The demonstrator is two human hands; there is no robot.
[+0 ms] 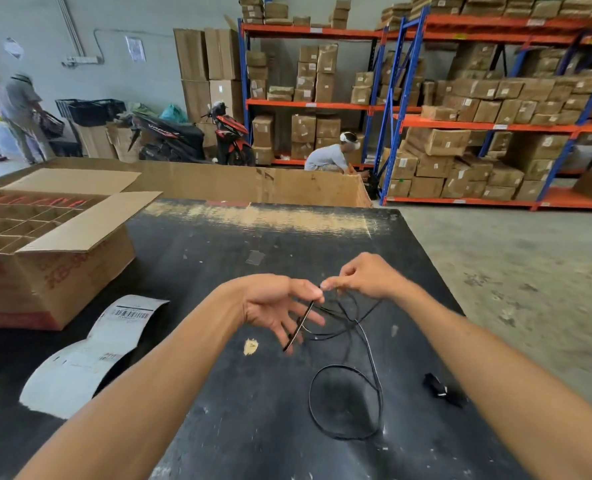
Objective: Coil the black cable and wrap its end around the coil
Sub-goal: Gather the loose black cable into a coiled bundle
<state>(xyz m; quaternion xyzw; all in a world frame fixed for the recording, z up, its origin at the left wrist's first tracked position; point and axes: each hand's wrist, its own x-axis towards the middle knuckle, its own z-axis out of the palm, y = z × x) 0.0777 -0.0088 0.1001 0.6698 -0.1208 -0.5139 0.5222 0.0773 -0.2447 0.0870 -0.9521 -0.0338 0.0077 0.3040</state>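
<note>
Thin black cable (pixel 343 400) — lower centre of frame, mostly loose on the scuffed black tabletop (pixel 218 258), one open loop lying flat, several strands rising to the hands. Left hand (pixel 277 306), centre frame: thumb and forefinger pinched on a straight stiff section of the cable, the other fingers spread loose. Right hand (pixel 363 275) just beside it, fingertips nearly touching the left's, pinched shut on the cable with strands hanging below. Small black object (pixel 438 389) lies near the right forearm — identity unclear. White curled barcode label sheet (pixel 90 355) lower left. Open brown cardboard box with dividers (pixel 62 258) at left.
</note>
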